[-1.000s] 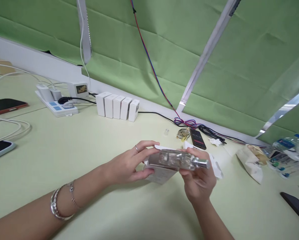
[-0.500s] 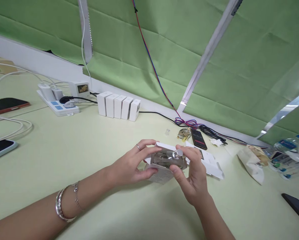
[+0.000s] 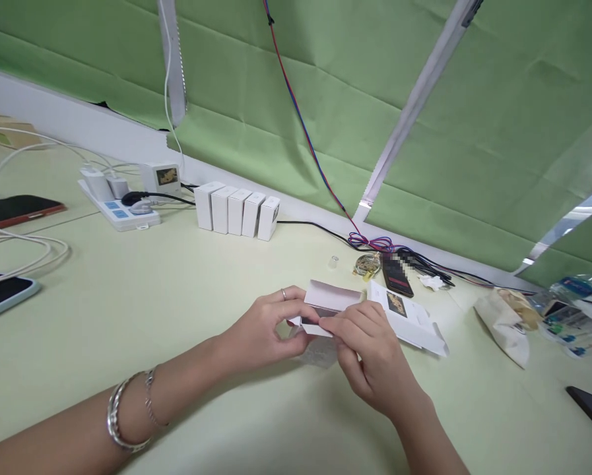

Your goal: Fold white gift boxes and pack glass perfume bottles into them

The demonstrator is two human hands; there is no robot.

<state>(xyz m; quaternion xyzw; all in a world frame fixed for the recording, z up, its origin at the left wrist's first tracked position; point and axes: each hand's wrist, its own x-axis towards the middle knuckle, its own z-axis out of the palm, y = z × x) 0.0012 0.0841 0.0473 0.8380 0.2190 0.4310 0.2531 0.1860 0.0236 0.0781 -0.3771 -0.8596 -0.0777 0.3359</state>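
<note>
A small white carton stands on the table in front of me, its back flap raised and its top open. Around its left side wraps my left hand, with fingertips over the opening. My right hand is closed at the carton's front right, fingertips pinching near the front flap. A dark strip shows within the opening, mostly covered by my fingers. The bottle with a silver cap is not visible now. Just right of the carton lies a flattened white box with a gold picture.
Several white boxes stand in a row at the back, near a power strip. A clear cap, a round clear container and a phone lie behind the carton. A cloth pouch is at right.
The silver-capped bottle has gone down into the carton, out of sight. My right hand has moved left and down from the cap to the carton's front flap. The back flap stands higher.
</note>
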